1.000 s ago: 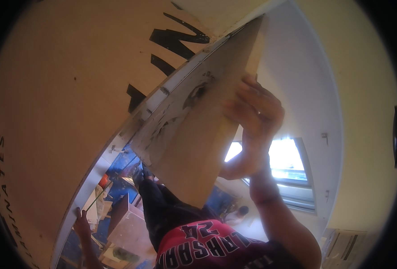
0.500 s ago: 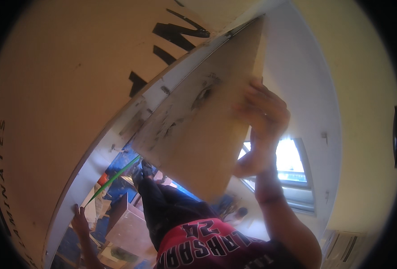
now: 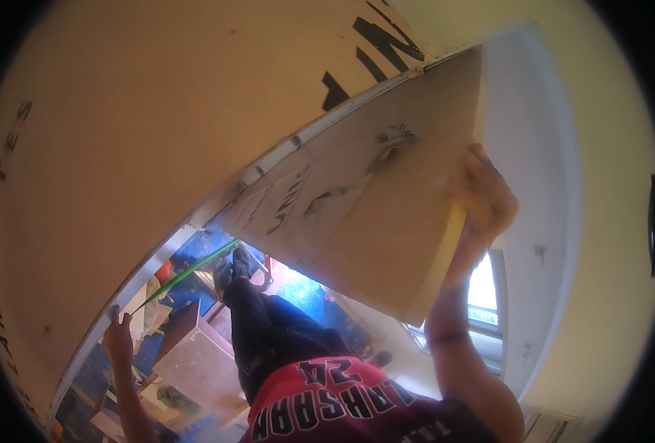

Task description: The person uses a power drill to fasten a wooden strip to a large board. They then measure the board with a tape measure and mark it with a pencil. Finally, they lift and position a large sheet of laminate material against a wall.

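Warm, dim cast overall; window [image 3: 484, 292] blown out, backlighting the scene. Right hand [image 3: 482, 196] motion-blurred. Heavy fisheye bending, black vignette at the rim.

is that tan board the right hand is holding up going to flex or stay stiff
Probably stiff: the board shows a thick, straight edge and no visible sag. Likely heavy and awkward, since the right hand grips only its far edge. The left hand steadies a bigger panel, not this one.
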